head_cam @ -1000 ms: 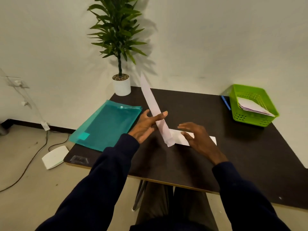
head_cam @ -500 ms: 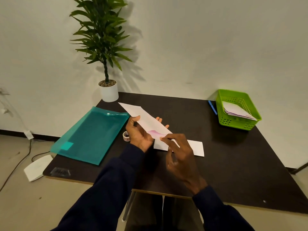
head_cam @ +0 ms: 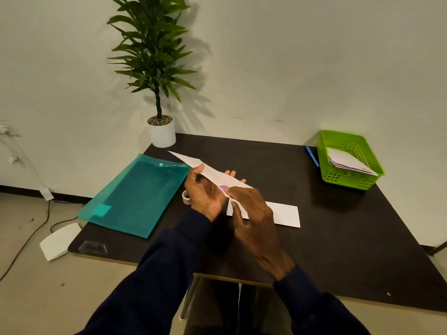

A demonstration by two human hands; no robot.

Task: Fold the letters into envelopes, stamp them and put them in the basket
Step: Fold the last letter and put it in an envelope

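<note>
Left hand (head_cam: 205,189) fingers are clamped on a long white folded letter (head_cam: 212,174); its pink spot is pinched by the right hand (head_cam: 254,213).

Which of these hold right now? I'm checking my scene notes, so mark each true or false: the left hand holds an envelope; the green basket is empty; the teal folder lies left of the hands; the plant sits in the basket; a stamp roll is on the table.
1. The left hand holds a white envelope: true.
2. The green basket is empty: false, it holds papers.
3. The teal folder lies left of the hands: true.
4. The potted plant sits in the basket: false, it stands at the table's far left corner.
5. A stamp roll is on the table: true.
</note>
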